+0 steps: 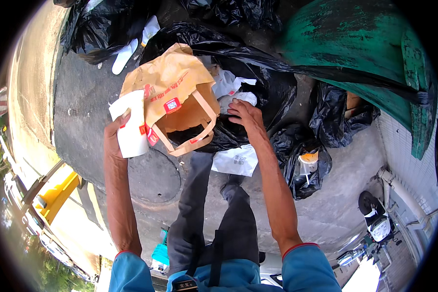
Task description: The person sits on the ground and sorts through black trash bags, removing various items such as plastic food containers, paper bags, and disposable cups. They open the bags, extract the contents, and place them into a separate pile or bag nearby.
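My left hand grips a white paper cup or folded paper piece with small red logos. Right beside it stands a brown McDonald's paper bag, its mouth and two handles turned towards me. Whether my left fingers also pinch the bag is hidden. My right hand has its fingers bent and apart, at the edge of a crumpled whitish plastic bundle. That bundle lies in a spread black garbage bag with other white plastic bags. A white printed bag lies below, near my feet.
A scuffed green bin leans in at upper right, a black plastic strip stretched across it. Black garbage bags lie around; one holds a drink cup. A round manhole cover is by my feet. A white pipe runs at right.
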`<state>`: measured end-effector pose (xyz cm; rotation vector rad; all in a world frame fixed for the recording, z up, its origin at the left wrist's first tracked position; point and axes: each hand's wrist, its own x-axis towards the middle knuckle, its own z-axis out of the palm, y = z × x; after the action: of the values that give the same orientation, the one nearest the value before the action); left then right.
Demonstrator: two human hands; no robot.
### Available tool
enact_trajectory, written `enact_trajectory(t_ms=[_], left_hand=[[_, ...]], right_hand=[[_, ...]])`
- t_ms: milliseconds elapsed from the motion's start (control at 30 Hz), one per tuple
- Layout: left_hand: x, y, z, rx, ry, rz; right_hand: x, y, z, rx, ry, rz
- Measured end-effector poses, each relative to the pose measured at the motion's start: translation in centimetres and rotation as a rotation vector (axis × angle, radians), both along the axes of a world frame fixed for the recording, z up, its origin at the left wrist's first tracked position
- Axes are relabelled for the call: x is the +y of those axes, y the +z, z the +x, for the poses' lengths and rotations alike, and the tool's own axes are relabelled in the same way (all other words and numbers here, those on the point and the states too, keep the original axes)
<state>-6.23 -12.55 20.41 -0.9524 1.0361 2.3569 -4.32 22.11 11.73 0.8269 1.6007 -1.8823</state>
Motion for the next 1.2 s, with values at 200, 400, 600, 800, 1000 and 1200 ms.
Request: enact_trajectory(t_ms=[200,400,600,800,1000,1200], left_hand=[[2.5,2.3,6.1,-0.071,0.099,0.090],[1.7,3.3,6.2,0.068,0.283,0.140],[-1.2,2.3,4.9,0.060,0.511,0.488],[-2.9,3.9,5.1,0.187,0.410,-0.010],[-1.6,6.5,6.9,0.056,0.415,0.030],[1.6,10.0,7.4,-0.074,-0.306,-0.141]], right_hand=[[-4.6,-1.3,-1.8,-0.133,-0.077,-0.507],[-4.7,3.7,-4.8,-0.178,-0.114,-0.333],[-4.0,-0.4,-6.2,-0.037,-0.262,0.101],[-2.5,-3.0,-4.6,-0.166,0.280,0.479],[-6.0,3.5,-3.4,-0.121,0.186,0.104],[-7.3,10.2,-3.1,-0.200,0.119,-0.572]])
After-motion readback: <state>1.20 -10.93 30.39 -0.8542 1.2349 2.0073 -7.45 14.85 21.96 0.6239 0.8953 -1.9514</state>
